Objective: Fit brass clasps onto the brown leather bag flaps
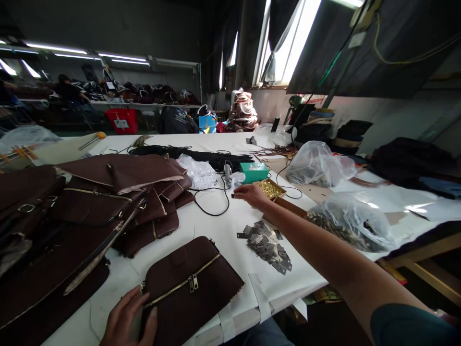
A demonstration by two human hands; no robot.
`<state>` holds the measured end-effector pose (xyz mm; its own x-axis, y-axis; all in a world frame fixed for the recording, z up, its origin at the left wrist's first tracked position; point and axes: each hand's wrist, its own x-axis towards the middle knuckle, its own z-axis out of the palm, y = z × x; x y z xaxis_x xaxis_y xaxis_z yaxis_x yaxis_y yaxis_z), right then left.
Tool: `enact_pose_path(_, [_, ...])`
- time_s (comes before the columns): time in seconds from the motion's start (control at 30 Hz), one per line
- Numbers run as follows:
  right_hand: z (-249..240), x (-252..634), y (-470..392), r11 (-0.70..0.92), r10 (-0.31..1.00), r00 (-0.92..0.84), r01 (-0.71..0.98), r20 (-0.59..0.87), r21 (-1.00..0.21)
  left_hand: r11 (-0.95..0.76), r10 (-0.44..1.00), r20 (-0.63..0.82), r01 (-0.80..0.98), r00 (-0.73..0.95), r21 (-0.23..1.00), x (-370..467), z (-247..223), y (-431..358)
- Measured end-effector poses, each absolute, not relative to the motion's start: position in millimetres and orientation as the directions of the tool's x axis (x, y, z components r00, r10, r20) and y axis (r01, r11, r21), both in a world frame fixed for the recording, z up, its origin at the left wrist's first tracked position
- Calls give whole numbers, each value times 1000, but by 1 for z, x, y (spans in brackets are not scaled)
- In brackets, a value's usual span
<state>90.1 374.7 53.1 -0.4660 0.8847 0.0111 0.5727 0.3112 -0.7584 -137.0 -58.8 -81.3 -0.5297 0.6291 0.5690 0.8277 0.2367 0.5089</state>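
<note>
A brown leather bag piece with a brass zipper and two zipper pulls lies flat at the table's front. My left hand holds its left edge, fingers and thumb bent around the zipper's end. My right hand reaches far forward, fingertips pinched together at a tiny dark object too small to name. Beside that hand sits an open box of small gold-coloured metal pieces. Nearer to me lies a heap of flat grey metal plates with holes.
Brown leather bags are piled at the left. A green box, a metal tool with a black cord and a bundle of black cords lie farther back. Plastic bags of parts stand at the right. A person is far off.
</note>
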Motion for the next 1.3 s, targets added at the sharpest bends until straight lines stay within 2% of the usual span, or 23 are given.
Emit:
enact_pose_path(0.07, [56, 85, 328, 266, 848, -529, 414, 8, -871, 247, 603, 569, 809, -559, 533, -135, -71, -60])
enact_pose_path(0.1, [56, 83, 301, 203, 823, -569, 300, -4, -932, 239, 583, 562, 786, -586, 570, -131, -64, -62])
enact_pose_path(0.13, [55, 81, 273, 71, 791, -611, 135, -26, -988, 217, 564, 542, 745, -623, 631, -126, -55, -63])
enact_pose_path(0.17, [54, 80, 244, -84, 760, -649, -24, -48, -996, 186, 562, 490, 679, -666, 710, -119, -45, -64])
enact_pose_path(0.23, [51, 77, 187, -342, 708, -701, -228, -90, -912, 116, 621, 291, 452, -728, 884, -98, -23, -64])
enact_pose_path(0.3, [50, 77, 136, -484, 673, -728, -298, -132, -823, 43, 688, 144, 238, -711, 970, -74, 0, -62])
enact_pose_path(0.37, [50, 79, 95, -566, 649, -743, -325, -166, -758, -41, 724, 110, 117, -681, 992, -50, 19, -58])
enact_pose_path(0.57, [54, 105, 38, -666, 652, -730, -419, -207, -617, -129, 709, 111, 27, -697, 991, -6, 46, -60])
enact_pose_path(1.0, [48, 139, 29, -763, 594, -760, -429, -262, -484, -41, 672, 223, 265, -707, 963, 18, 53, -75])
enact_pose_path(1.1, [47, 140, 30, -760, 604, -752, -444, -264, -474, -37, 688, 290, 367, -666, 930, 17, 50, -75])
enact_pose_path(1.2, [46, 140, 31, -756, 614, -747, -465, -254, -460, -81, 683, 513, 644, -520, 761, 13, 48, -75])
enact_pose_path(1.3, [45, 139, 31, -754, 622, -748, -494, -230, -433, -167, 625, 735, 875, -262, 454, 8, 49, -75])
